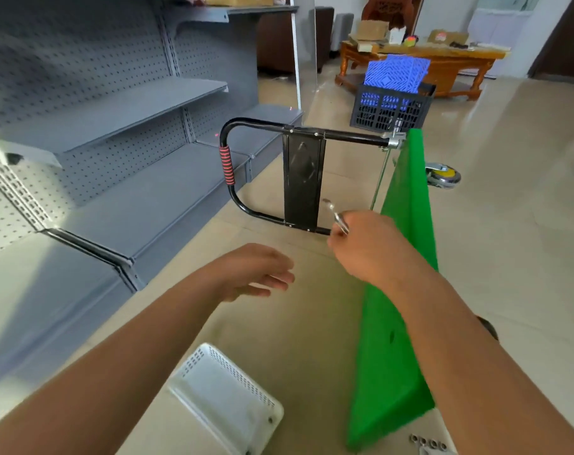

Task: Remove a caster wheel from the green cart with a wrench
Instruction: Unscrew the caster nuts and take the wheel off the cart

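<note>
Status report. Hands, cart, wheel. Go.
Right hand gripping wrench, left hand open, empty. Cart tipped on its side, one caster showing on the far side. Nuts loose on floor. Nothing blocking.

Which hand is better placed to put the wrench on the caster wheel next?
The right hand. It already grips the wrench beside the green cart, on the side nearer the caster wheel. The left hand hovers open and empty, farther away.

green cart (400, 290) tipped on edge | caster wheel (442, 175) attached | wrench (336, 215) held
</note>
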### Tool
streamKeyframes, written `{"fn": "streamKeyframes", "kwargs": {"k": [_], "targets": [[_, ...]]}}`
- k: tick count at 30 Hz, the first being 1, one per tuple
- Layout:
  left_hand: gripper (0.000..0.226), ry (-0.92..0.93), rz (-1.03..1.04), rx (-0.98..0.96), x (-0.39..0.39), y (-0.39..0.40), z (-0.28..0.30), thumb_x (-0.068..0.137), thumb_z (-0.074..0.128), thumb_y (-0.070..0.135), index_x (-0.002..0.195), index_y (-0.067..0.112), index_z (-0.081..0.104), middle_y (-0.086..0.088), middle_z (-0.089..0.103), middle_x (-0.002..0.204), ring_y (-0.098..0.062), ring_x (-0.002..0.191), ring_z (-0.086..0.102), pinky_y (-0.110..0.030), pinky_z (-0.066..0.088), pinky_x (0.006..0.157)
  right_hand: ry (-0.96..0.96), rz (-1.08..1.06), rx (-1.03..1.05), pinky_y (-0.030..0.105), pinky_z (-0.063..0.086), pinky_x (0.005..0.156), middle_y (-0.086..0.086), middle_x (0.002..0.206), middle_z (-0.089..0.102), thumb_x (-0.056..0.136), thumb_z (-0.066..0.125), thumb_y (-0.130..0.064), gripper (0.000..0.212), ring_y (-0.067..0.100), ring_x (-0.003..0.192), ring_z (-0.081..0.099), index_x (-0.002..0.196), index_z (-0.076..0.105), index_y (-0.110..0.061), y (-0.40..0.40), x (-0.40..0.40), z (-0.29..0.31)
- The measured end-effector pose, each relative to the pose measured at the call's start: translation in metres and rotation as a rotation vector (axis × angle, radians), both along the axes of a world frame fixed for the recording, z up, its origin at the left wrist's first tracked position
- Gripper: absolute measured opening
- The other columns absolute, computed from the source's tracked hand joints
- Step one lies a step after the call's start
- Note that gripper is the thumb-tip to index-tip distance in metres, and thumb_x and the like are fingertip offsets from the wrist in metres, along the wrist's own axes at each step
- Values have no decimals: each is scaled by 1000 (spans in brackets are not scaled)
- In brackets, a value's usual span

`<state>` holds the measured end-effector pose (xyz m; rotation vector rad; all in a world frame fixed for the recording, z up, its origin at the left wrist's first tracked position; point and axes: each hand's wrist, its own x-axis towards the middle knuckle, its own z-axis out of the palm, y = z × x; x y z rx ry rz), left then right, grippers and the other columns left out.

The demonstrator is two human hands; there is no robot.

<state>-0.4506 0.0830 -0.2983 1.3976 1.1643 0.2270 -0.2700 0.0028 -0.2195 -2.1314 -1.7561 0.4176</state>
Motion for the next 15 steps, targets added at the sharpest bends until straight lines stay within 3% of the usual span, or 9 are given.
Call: {"fn": "streamKeyframes", "kwargs": {"k": [3, 6, 8, 12, 15], "targets": [[19, 97, -72, 49, -22, -9, -58, 98, 64, 28, 113, 17, 70, 2, 79, 99, -11, 93, 75, -37, 57, 92, 157, 112, -76, 17, 32, 46, -2, 69, 53, 101, 50, -21, 24, 10, 55, 47, 77, 53, -20, -1, -41, -51], [9, 127, -92, 31, -44, -29, -134, 93, 67, 16, 99, 12, 73, -2, 78, 90, -14, 82, 75, -30, 56, 73, 365, 68, -214, 23, 40, 49, 2, 66, 57, 95, 55, -21, 19, 15, 54, 48, 84, 64, -8, -11, -69, -141], [6, 172, -102, 22, -54, -48, -184, 89, 68, 11, 88, 13, 73, -7, 77, 85, -19, 78, 74, -28, 52, 68, 416, -7, -320, 20, 36, 44, 2, 62, 54, 89, 58, -19, 18, 15, 52, 45, 82, 63, -4, -26, -77, -204], [13, 429, -281, 142, -53, -83, -280, 88, 64, 19, 91, 17, 77, 0, 75, 99, -18, 93, 73, -27, 57, 81, 448, -132, -467, 21, 27, 40, 0, 58, 49, 89, 57, -22, 21, 13, 48, 39, 72, 59, -11, -60, -76, -300], [23, 572, -376, 247, -44, -100, -330, 94, 58, 21, 108, 26, 74, 3, 71, 111, -17, 97, 68, -30, 55, 83, 431, -235, -512, 24, 27, 43, -1, 55, 51, 91, 57, -29, 31, 14, 48, 41, 77, 63, -2, -78, -71, -340]]}}
